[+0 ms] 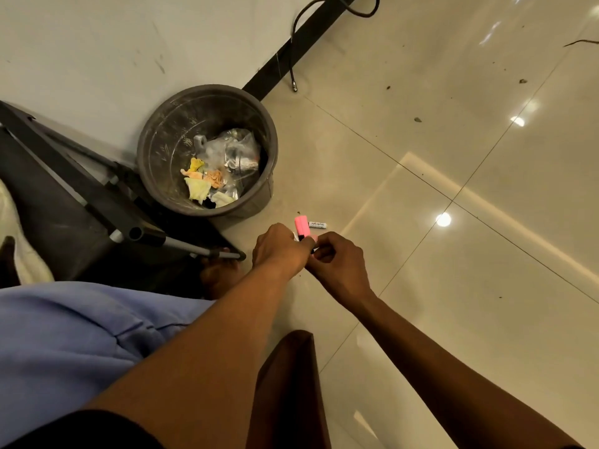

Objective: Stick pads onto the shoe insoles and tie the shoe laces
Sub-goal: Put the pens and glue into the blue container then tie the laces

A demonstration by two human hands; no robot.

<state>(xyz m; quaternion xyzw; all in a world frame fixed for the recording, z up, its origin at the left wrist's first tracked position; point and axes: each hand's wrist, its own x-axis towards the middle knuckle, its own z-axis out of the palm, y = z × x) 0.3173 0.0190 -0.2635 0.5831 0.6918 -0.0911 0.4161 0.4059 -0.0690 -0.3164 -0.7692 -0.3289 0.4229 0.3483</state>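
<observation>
Highlighter (301, 225), pink, sat at the centre of the head view, cap end sticking up above the left hand (279, 251). Left fingers were curled round its lower body. Right hand (337, 259) met the left just beside it, fingers curled in and pinching at the pen's lower end; exactly what they pinched was hidden by the knuckles. Both hands hovered low over the floor (421, 189), glossy beige tiles with light spots reflected. White label or small tube (317, 224) with print lay on the tile just beyond the pink cap, apart from the hands. No insole, pad or laces were identifiable here. Grey bin (207, 150) stood near, up-left of the hands, against the wall (97, 43), holding crumpled yellow and orange paper plus clear plastic wrap. Black folding frame (97, 196) with grey tubes leaned left of the bin, its foot reaching close to the left hand. Bare foot (220, 277) showed under that frame, partly hidden by the left forearm. Blue trouser leg (64, 335) filled lower left. Brown chair edge (288, 384) sat between the forearms. Black skirting and a loose black cable (293, 53) ran at top.
</observation>
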